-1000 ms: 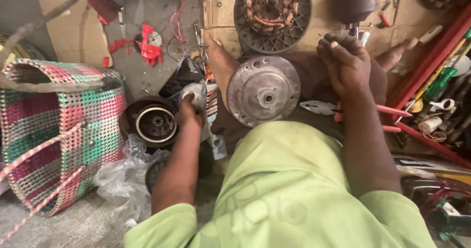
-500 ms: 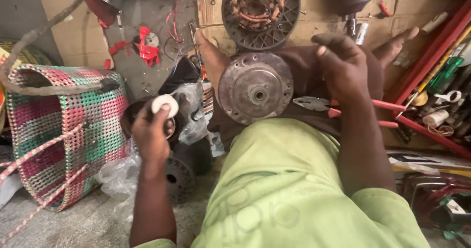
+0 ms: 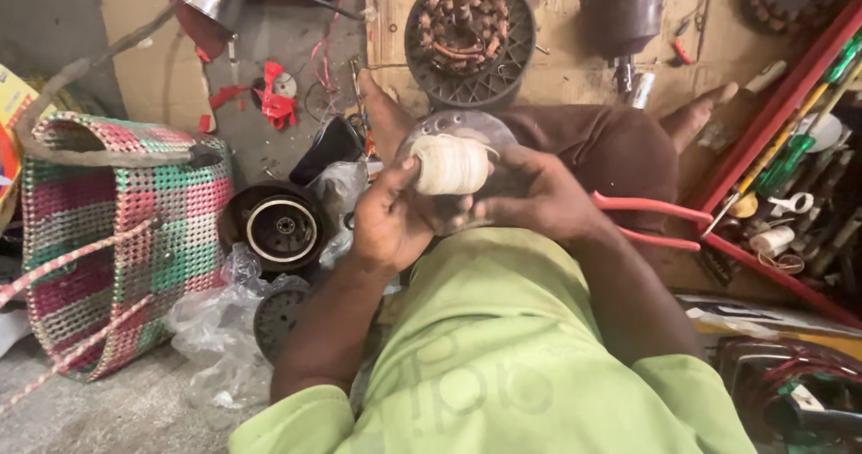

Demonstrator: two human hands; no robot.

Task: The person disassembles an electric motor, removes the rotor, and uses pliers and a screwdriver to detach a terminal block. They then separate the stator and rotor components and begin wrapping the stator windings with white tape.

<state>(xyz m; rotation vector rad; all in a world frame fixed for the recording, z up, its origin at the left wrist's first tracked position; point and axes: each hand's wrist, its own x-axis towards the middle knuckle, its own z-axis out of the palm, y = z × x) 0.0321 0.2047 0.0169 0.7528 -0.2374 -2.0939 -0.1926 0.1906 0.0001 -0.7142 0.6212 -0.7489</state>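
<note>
You've got the spool of off-white thread pinched in your left hand, fingers clamped round it, right over your lap. Your right hand touches the spool's other side, fingers curled against it. Just behind the spool sits the round metal cover. Red-handled pliers lie right of it, the woven basket well left.

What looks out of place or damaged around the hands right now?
Nothing looks spilled or broken. The left hand and right hand hold a roll of white thread over a round metal cover. Red-handled pliers lie loose across the lap.
</note>
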